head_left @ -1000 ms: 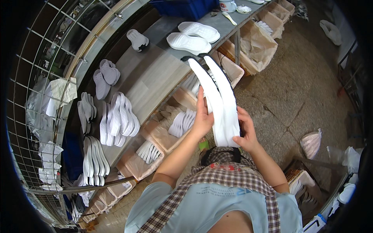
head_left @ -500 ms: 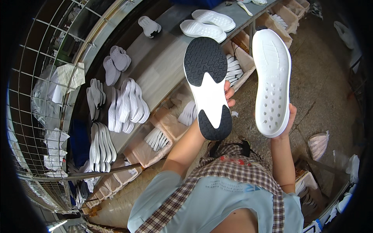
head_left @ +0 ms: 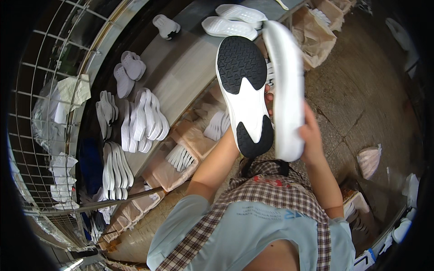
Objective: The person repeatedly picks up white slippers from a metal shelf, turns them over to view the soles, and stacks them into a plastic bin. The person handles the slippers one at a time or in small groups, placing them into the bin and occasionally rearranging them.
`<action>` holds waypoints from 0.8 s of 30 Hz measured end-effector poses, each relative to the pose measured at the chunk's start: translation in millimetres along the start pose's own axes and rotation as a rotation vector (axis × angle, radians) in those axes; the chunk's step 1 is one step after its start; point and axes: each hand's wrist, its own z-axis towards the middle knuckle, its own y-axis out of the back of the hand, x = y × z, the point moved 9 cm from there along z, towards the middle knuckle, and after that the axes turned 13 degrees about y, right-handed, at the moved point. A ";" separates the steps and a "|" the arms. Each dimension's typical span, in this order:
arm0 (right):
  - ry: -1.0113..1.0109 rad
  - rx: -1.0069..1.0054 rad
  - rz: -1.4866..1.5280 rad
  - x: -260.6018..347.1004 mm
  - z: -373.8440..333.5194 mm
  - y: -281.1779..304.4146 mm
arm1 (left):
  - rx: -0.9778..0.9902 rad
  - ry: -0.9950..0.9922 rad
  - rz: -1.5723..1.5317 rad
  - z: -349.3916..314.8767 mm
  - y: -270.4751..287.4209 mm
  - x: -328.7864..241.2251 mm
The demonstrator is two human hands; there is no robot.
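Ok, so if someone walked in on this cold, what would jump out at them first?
Probably the two shoe soles held up in the middle: the left hand shows a white sole with black tread patches, and the right hand holds a plain white sole turned edge-on beside it. Next, the rows of white soles standing on edge on the long workbench to the left.

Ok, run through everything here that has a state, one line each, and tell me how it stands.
left hand: behind the black-and-white sole, gripping it
black-and-white sole: held up, tread facing the camera
right hand: gripping the white sole
white sole: held edge-on, blurred
pair of white soles: lying flat on the table
standing soles: stacked on edge on the table
lined boxes: open, holding soles
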 end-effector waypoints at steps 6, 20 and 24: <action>0.115 0.301 -0.215 17.1 7.5 -41.4 | 0.172 0.050 -0.228 -1.3 -17.7 13.2; -0.146 0.133 0.138 -10.3 10.2 -33.0 | -0.271 0.053 0.163 -8.8 -2.7 10.7; -0.120 -0.049 0.250 -7.2 11.3 -7.8 | -0.010 0.049 -0.093 -1.1 -22.0 4.9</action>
